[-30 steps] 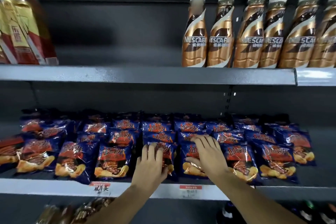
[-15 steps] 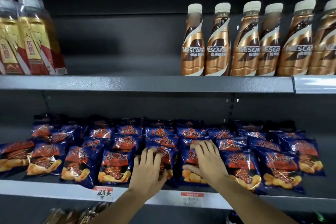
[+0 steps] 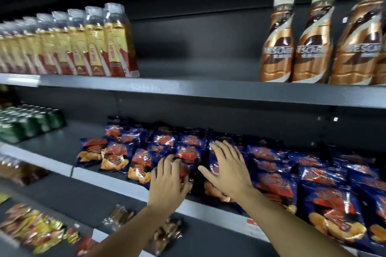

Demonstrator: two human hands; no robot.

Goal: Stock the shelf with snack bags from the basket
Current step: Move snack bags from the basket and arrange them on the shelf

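Both hands are up at the middle shelf [image 3: 133, 189], among the blue snack bags [image 3: 325, 177] that lie there in overlapping rows from approx. the centre of the shelf out to the right edge of view.

The left hand [image 3: 167, 183] rests on a front-row bag [image 3: 183, 170] near the shelf lip; its fingers [image 3: 167, 162] are bent over the bag's top, w/ the thumb at the bag's lower right corner. Whether they actually pinch the bag or just lie on it can't be told, since the frame is motion-blurred.

The right hand [image 3: 227, 170] is spread wide, fingers straight and splayed, palm down over the next bag to the right [image 3: 215, 191]. It holds nothing; contact w/ the bag looks likely at the palm but isn't clear.

The two hands are near each other but apart, w/ a dark gap of packaging between them. No basket is in view.

Elsewhere:
- Upper shelf [image 3: 188, 89]: a row of yellow-and-red drink bottles [image 3: 117, 41] at left, brown coffee bottles [image 3: 277, 41] w/ pale caps at right, a bare stretch between them.
- Middle shelf, far left: green cans [image 3: 29, 123], well apart from the snack bags.
- Lower shelf [image 3: 79, 200]: brownish packets [image 3: 167, 233] just under the left forearm, and yellow/orange packets [image 3: 31, 227] at bottom left, too blurred to read.
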